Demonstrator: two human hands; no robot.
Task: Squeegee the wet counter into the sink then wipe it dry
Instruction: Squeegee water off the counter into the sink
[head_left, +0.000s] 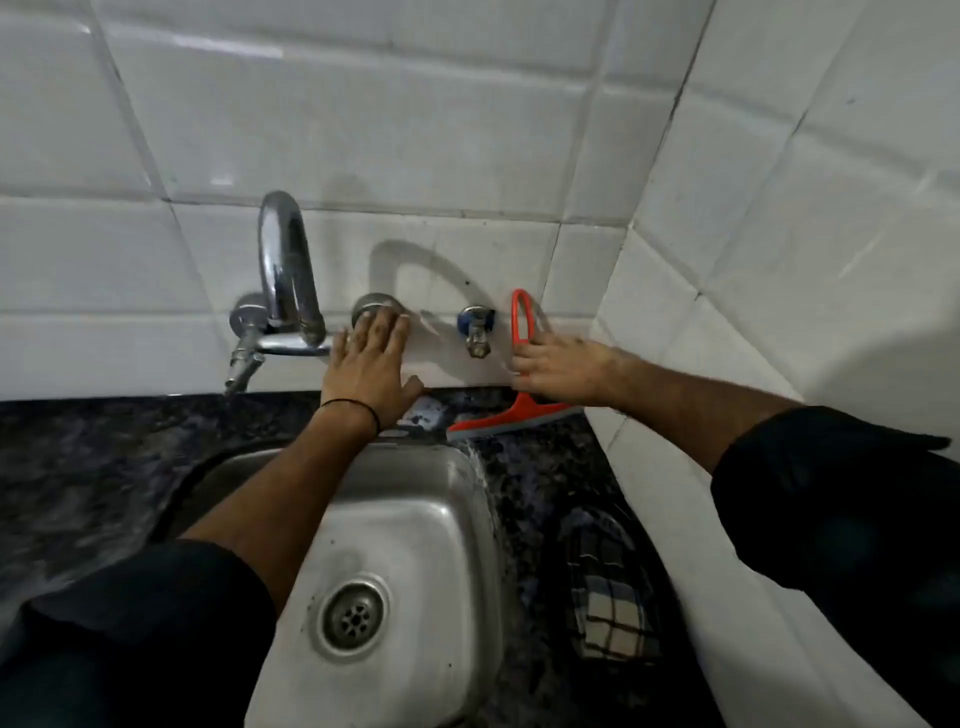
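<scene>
An orange squeegee (511, 415) stands on the dark speckled counter (535, 467) behind the steel sink (415, 499), blade down near the back wall, loop handle up. My right hand (558, 366) is shut around its handle. My left hand (371, 358) reaches over the sink with fingers spread flat on the chrome tap knob (370, 304) at the wall. A checked cloth (610, 587) lies on the counter to the right of the sink.
A curved chrome faucet (285, 270) rises from the tiled back wall, with a second small valve (477, 332) beside the squeegee handle. A white tiled side wall (753, 260) closes the counter on the right. The drain (354, 618) sits in the sink basin.
</scene>
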